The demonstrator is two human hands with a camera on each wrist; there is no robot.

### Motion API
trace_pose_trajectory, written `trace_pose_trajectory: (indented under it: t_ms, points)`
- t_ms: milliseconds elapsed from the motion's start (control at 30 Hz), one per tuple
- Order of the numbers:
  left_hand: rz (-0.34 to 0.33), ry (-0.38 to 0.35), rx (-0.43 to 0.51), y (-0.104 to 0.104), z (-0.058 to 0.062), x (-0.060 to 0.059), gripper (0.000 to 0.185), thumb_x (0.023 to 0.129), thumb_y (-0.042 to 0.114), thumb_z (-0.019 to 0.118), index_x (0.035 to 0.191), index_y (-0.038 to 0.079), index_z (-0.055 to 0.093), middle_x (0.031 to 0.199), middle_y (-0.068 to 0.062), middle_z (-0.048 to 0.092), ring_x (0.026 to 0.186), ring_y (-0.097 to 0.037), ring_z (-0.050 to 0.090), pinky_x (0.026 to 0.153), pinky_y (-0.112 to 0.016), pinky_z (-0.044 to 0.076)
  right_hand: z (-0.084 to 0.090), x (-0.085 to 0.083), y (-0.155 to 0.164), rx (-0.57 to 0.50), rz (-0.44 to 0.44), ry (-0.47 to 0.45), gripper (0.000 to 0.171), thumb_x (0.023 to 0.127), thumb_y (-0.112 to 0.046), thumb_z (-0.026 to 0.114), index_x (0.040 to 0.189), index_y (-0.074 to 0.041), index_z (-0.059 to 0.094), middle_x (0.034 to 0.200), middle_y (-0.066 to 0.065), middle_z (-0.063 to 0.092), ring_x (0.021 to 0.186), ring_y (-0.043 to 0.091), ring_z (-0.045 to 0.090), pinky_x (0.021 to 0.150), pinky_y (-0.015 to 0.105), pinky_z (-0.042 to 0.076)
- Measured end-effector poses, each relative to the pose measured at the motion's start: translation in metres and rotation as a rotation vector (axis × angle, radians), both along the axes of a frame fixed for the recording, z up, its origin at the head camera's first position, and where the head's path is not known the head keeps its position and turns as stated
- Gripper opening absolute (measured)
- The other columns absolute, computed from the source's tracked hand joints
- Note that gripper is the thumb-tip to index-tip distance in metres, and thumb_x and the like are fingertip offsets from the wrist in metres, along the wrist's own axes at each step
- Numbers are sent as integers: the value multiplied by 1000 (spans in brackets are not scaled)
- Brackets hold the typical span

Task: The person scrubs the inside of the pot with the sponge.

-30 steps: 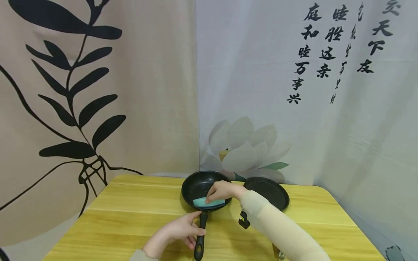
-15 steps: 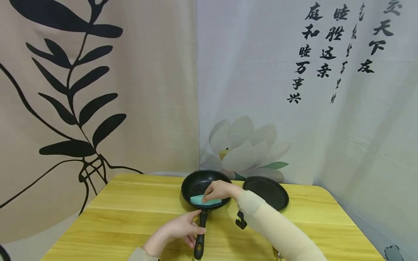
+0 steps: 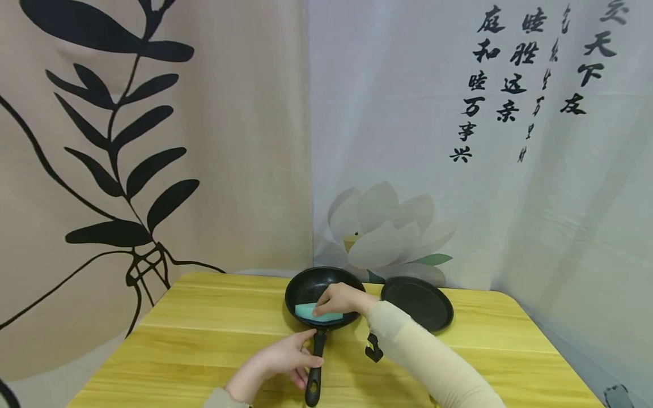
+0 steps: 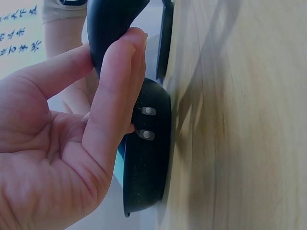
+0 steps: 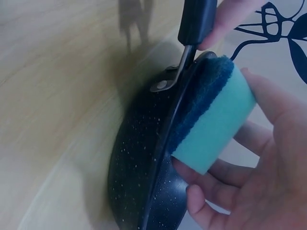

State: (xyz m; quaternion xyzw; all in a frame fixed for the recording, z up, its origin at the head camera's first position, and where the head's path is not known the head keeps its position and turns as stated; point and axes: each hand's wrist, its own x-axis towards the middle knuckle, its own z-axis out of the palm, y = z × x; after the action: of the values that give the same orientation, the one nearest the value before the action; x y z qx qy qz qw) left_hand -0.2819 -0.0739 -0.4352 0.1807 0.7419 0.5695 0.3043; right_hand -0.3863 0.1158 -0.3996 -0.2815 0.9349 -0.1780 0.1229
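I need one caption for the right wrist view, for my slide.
A right hand grips a teal sponge, its dark scouring side facing into a speckled black pan.

beige drape, black leaves; pale drape, lettering; yellow wooden table

The table bears a skillet and, seemingly, a griddle.

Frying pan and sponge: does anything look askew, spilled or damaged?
Nothing stands out. The frying pan sits on the table, the left hand holding its handle, the right hand the sponge, dark side toward the pan. No spill or damage shows, though the right hand hides part of the inside.
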Motion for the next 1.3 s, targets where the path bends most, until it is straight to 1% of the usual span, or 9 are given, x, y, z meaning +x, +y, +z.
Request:
trace_pose_trajectory:
  t_ms: [200, 433, 733, 867, 1067, 1300]
  points:
    - [0, 2, 1, 1, -1, 0, 82, 94, 15, 65, 150, -11, 12, 82, -13, 69, 54, -14, 62, 51, -28, 56, -2, 0, -4, -9, -9, 17, 33, 86, -44, 71, 106, -20, 77, 104, -9, 71, 95, 9, 65, 82, 27, 53]
    - [5, -4, 9, 2, -2, 1, 81, 94, 15, 65, 149, -12, 12, 82, -13, 69, 54, -14, 62, 50, -27, 56, -5, -1, -8, -9, -26, 39, 34, 86, -45, 71, 106, -19, 77, 102, -9, 72, 94, 9, 65, 80, 27, 53]
    - [3, -3, 9, 2, -2, 1, 80, 95, 15, 64, 149, -12, 12, 84, -13, 69, 54, -14, 62, 50, -26, 55, -7, -1, -13, -16, -58, 52, 35, 87, -46, 69, 109, -20, 76, 105, -9, 71, 95, 11, 64, 81, 28, 53]
    - [2, -8, 12, 2, -3, 1, 81, 94, 15, 65, 149, -12, 12, 83, -13, 69, 54, -14, 62, 50, -27, 55, -10, -3, -14, -30, -66, 52, 35, 87, -47, 69, 108, -20, 76, 105, -8, 71, 93, 10, 65, 80, 28, 53]
    - [-2, -10, 25, 1, -5, 2, 82, 94, 15, 65, 149, -12, 11, 83, -13, 68, 54, -14, 62, 51, -28, 56, -13, -8, -15, -73, -74, 42, 34, 88, -46, 68, 107, -19, 77, 105, -7, 71, 92, 11, 65, 79, 29, 54]
    - [-3, -1, 36, 0, -4, 2, 84, 93, 15, 66, 149, -12, 10, 82, -13, 68, 54, -14, 62, 50, -28, 56, -16, -14, -17, -147, -117, 3, 38, 90, -45, 66, 111, -15, 75, 110, -2, 70, 101, 18, 64, 84, 34, 53]
